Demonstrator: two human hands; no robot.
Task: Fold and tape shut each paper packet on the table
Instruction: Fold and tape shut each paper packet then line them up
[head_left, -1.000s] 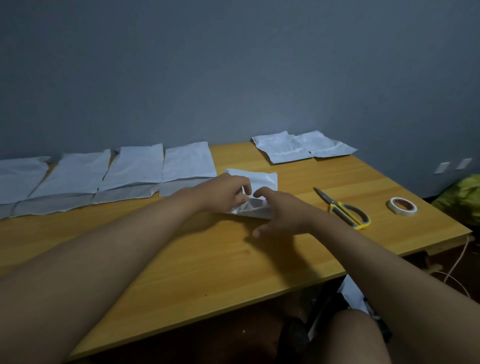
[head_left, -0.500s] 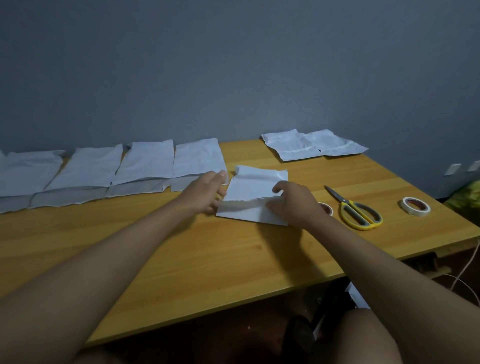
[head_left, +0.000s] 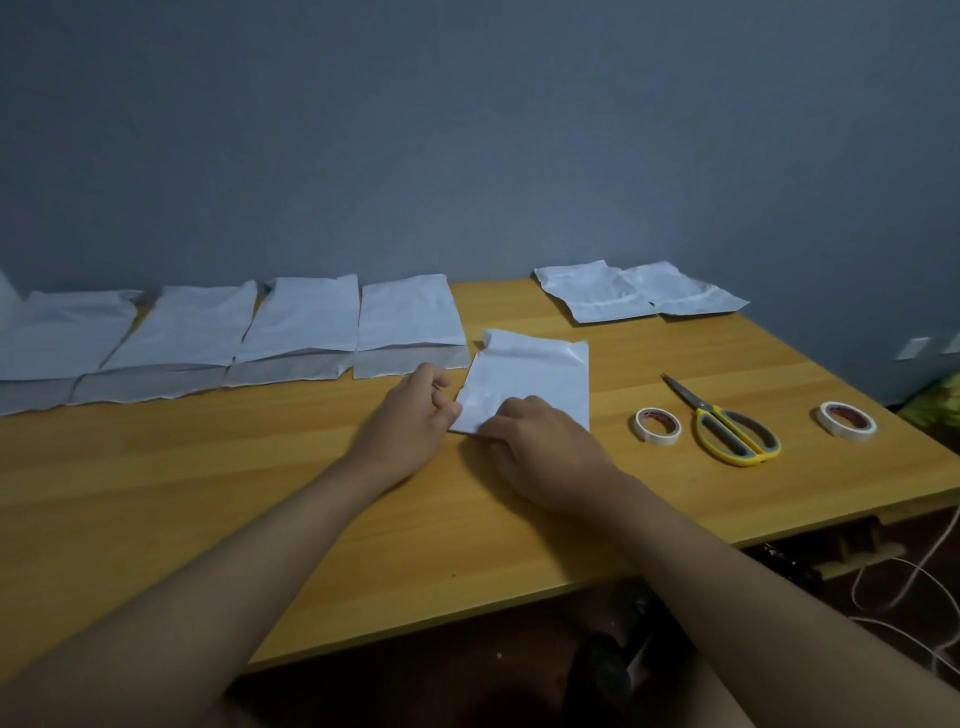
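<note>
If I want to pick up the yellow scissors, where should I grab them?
Grab the scissors by the yellow loop handles, coming from the near edge of the table. The handles point toward the person and the closed blades point away toward the wall, so fingers stay off the tip. They lie flat between two tape rolls, so reach straight down between those.

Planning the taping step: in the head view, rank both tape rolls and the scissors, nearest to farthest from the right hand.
From the right hand:
1. Near tape roll, just to its right.
2. Scissors, beyond that roll.
3. Far tape roll, by the table's right edge.
</note>
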